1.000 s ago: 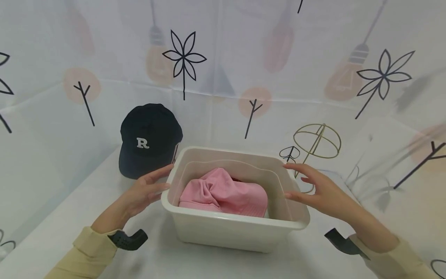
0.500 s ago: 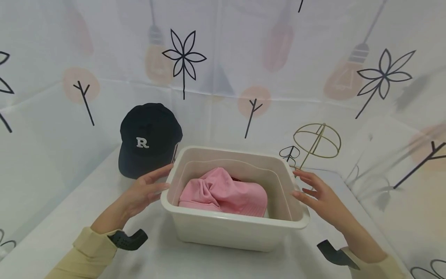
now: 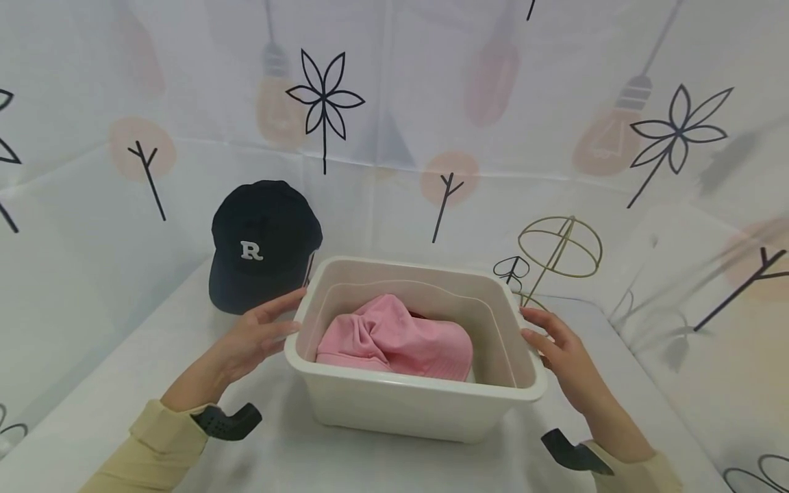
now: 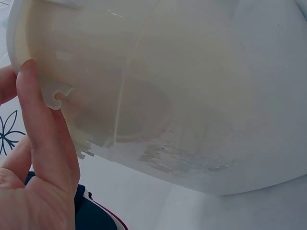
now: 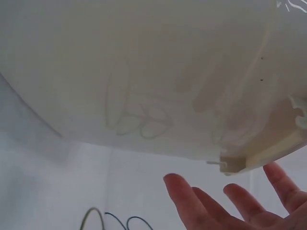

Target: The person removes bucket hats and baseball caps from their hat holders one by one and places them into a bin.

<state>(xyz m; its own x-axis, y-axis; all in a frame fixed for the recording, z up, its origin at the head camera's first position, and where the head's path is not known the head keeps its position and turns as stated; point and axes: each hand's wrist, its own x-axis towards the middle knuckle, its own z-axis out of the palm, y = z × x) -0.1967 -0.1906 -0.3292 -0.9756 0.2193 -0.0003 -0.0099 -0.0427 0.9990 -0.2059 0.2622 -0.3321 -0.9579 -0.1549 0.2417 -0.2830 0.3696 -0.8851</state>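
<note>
A white plastic basin stands on the white table, with a crumpled pink cap inside it. At the basin's left rim is my left hand, its index finger and thumb extended against the edge. In the left wrist view, the left fingers touch the underside of the rim. My right hand is at the right rim, thumb and index tips by the edge. The right wrist view shows the right fingers spread and loosely bent just below the rim. Something dark behind the pink cap is mostly hidden.
A navy cap with a white R stands behind the basin on the left. Behind its right side rises a gold wire stand with a domed top. Patterned cloth hangs behind the table.
My right hand has moved from above the basin's right rim, outward and down to the rim's outer side. The left hand, basin and caps have stayed in place.
</note>
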